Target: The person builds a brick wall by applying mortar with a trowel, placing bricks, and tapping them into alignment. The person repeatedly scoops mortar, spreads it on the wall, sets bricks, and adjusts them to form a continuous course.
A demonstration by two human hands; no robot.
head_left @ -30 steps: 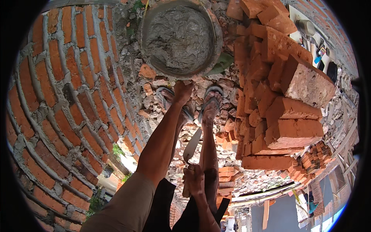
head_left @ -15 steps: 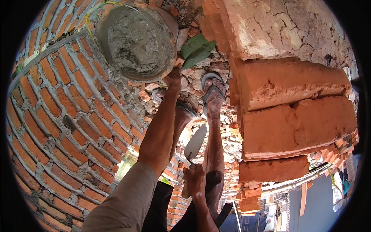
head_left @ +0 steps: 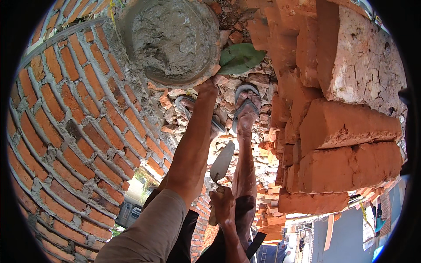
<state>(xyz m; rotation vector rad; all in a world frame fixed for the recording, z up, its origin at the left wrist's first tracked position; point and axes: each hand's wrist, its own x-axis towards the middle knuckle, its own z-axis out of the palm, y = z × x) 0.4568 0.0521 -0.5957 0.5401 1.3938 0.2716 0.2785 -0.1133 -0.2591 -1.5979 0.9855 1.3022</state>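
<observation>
A round tub of wet grey mortar stands at the upper left, beside the brick wall. My left hand is closed at the tub's near right rim, its fingers partly hidden. In my right hand, low in the middle, is a pointing trowel. The fist wraps its handle, and the grey blade points away from me, apart from the tub. Little or no mortar shows on the blade. A large green leaf lies against the tub's right side.
A brick wall with grey joints curves along the left. Stacked loose red bricks rise close on the right. My sandalled feet stand on broken brick rubble. Far below right are a grey surface and more bricks.
The view has shifted, so tub, leaf and feet appear farther right and more of the brick stack's side shows. Both hands keep their holds on the tub rim and trowel.
</observation>
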